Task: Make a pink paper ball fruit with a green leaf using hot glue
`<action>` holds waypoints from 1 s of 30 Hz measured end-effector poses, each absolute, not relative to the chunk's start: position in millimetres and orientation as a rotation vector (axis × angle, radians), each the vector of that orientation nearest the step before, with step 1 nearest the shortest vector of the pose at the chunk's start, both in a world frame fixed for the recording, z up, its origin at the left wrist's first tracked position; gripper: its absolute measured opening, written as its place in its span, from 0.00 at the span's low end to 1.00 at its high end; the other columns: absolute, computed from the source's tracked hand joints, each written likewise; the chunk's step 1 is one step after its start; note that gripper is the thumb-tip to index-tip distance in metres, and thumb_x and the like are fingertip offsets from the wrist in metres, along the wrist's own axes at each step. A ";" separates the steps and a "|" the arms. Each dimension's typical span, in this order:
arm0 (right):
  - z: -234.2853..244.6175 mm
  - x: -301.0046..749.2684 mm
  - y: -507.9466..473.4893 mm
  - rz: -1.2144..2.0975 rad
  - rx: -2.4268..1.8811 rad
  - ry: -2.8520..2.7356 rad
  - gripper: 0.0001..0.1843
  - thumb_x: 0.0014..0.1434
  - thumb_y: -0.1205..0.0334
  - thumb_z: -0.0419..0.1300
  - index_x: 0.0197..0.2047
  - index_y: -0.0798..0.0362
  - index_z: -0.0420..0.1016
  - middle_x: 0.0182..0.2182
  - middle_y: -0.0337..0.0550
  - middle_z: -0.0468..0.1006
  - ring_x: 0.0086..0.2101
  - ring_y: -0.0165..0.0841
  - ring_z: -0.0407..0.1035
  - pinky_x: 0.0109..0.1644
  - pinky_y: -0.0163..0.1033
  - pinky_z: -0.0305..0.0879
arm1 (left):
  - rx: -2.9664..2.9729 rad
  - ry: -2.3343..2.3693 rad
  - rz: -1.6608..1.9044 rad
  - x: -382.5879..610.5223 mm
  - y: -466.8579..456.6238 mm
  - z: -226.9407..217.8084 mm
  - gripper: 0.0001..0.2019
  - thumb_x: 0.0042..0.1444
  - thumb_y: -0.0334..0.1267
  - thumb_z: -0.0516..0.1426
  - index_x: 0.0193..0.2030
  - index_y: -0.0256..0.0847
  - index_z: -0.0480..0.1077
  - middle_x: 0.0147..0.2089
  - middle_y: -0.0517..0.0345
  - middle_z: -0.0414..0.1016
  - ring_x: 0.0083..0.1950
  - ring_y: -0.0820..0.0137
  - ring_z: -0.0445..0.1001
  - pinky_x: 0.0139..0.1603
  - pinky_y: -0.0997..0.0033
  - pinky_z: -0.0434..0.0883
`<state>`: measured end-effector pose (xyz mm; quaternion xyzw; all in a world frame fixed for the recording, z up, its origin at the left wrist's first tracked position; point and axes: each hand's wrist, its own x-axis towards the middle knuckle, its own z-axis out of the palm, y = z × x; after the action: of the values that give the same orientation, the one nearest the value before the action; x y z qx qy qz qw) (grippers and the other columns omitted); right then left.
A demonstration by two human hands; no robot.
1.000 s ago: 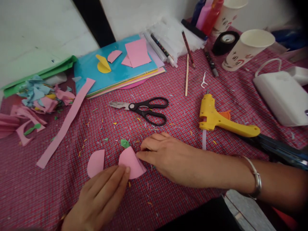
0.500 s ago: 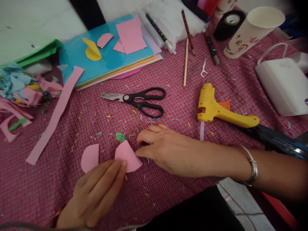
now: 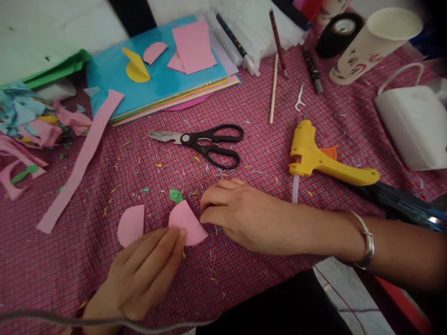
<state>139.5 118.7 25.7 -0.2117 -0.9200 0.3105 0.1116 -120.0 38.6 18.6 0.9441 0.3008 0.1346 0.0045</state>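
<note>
My left hand (image 3: 146,270) presses its fingertips and thumb on the lower left part of a folded pink paper piece (image 3: 186,222), rounded on one side. A small green paper leaf (image 3: 176,195) sticks out at its top. Just to the right, my right hand (image 3: 232,211) has its fingers curled, with thumb and index tips close together by the paper's right edge. Whatever lies between those tips is hidden. Another pink half-round paper (image 3: 132,224) lies left of the first, partly covered by my left hand.
Black-handled scissors (image 3: 206,142) lie beyond my hands. To the right are a yellow glue gun (image 3: 303,146), a white adapter box (image 3: 412,125) and a paper cup (image 3: 377,46). A blue folder (image 3: 104,70) carries paper pieces; a pink strip (image 3: 82,160) and scraps (image 3: 24,116) lie left. A cord (image 3: 70,320) crosses in front.
The view has shifted slightly. Both hands and the pink paper keep nearly the same places relative to each other.
</note>
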 end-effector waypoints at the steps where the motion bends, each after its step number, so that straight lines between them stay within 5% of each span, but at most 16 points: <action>1: 25.8 139.2 118.6 0.921 -0.603 -2.696 0.12 0.63 0.73 0.55 0.47 0.56 0.76 0.45 0.47 0.74 0.46 0.38 0.63 0.51 0.45 0.59 | 2.979 0.925 0.420 -119.2 39.0 18.9 0.15 0.63 0.21 0.46 0.47 0.30 0.72 0.51 0.48 0.74 0.52 0.62 0.72 0.52 0.63 0.71; 7: 26.3 137.9 118.8 0.930 -0.542 -2.726 0.13 0.63 0.75 0.54 0.47 0.57 0.76 0.49 0.44 0.76 0.48 0.37 0.64 0.53 0.45 0.59 | 3.074 0.907 0.346 -111.8 42.7 26.7 0.14 0.64 0.22 0.44 0.46 0.28 0.70 0.47 0.46 0.74 0.47 0.61 0.72 0.44 0.63 0.72; 30: 22.8 137.1 119.6 0.968 -0.538 -2.704 0.18 0.61 0.76 0.53 0.52 0.57 0.74 0.55 0.43 0.74 0.51 0.36 0.64 0.57 0.44 0.58 | 3.078 0.946 0.384 -107.5 41.5 25.4 0.16 0.66 0.23 0.42 0.44 0.30 0.70 0.45 0.49 0.74 0.46 0.62 0.71 0.43 0.63 0.69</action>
<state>137.1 119.6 22.8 -0.1829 -0.9199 0.3292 0.1096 -107.5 41.5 25.4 0.9479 0.2914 0.1183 -0.0505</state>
